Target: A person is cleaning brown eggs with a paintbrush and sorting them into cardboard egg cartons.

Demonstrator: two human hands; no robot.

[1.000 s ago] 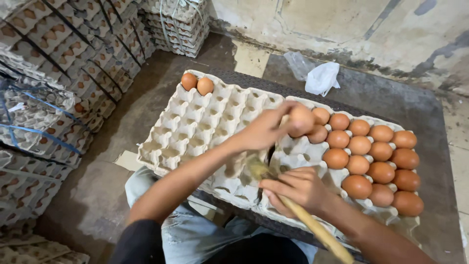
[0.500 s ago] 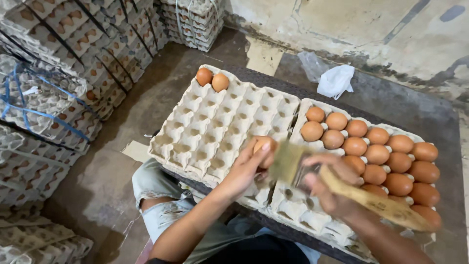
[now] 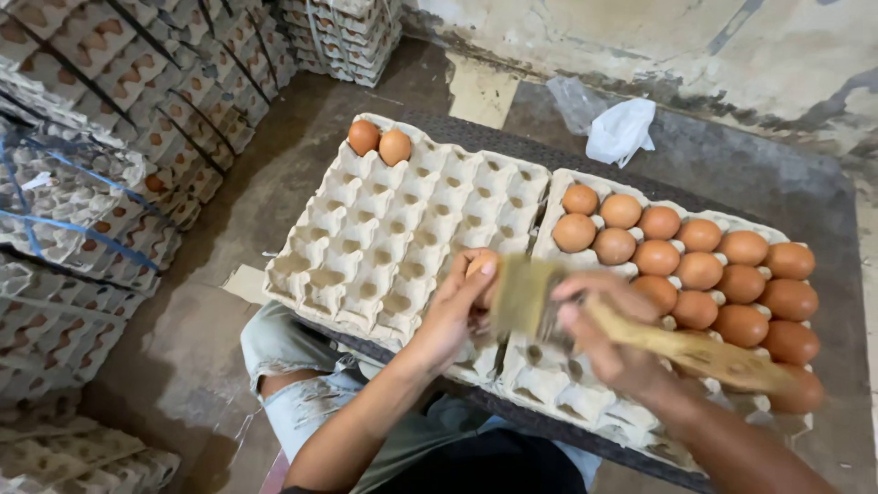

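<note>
Brown egg [image 3: 477,274] clamped in the left hand [image 3: 455,313], fingers wrapped round it, only the top showing. It sits over the seam between the two trays. Right hand [image 3: 604,343] at 3 o'clock of it, closed around a wooden-handled brush [image 3: 631,327]; bristle end touching or just beside the egg, blurred, so contact cannot be confirmed. Handle runs out toward 4 o'clock over the right tray.

Outward: left pulp tray [image 3: 402,238], grey, at 11 o'clock of the hands, almost all cups bare, just two eggs [image 3: 380,143] at its far corner. Right pulp tray [image 3: 549,366] at 2 o'clock, far and right-hand rows packed with brown eggs [image 3: 713,270], near cups bare.

Progress judgement: if brushed eggs go to the left tray, only two are done, one is in hand, and most of the right tray's load is left. Early stage; which tray is the source cannot be told for sure.

Further out: stacked egg trays [image 3: 101,155] at 9 to 11 o'clock, some tied with blue strap; white plastic bag [image 3: 622,128] at 1 o'clock by the stained wall; person's torn jeans [image 3: 302,384] under the board at 7 o'clock.
</note>
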